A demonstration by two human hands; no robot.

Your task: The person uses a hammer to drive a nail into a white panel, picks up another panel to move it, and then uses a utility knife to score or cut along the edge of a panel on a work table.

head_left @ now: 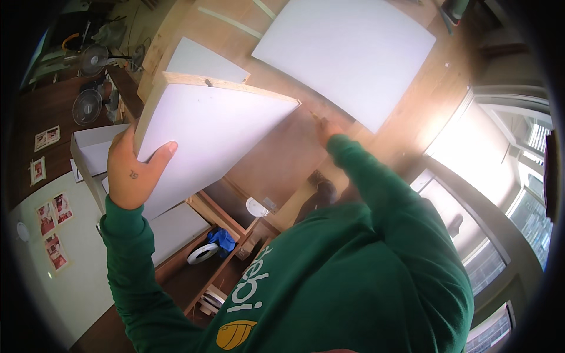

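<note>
My left hand [130, 172] grips the left edge of a white board [203, 132], thumb lying over its face. The board is held up at a tilt, and its bare, tan edge shows along the top with a small dark spot on it. Just beyond the board's right corner is my right hand [329, 130], fingers drawn together. Whatever it may hold is too small and blurred to name. A large white panel [347, 53] lies flat on the wooden worktop [406, 115] ahead, and a smaller white panel [203, 60] lies partly behind the held board.
Below the board is an open wooden compartment [226, 197] with a white roll [203, 253] and a blue crumpled thing [222, 240] nearby. Two fans [88, 106] stand at the left, near a pale surface [88, 270] bearing pictures. Windows [532, 217] line the right.
</note>
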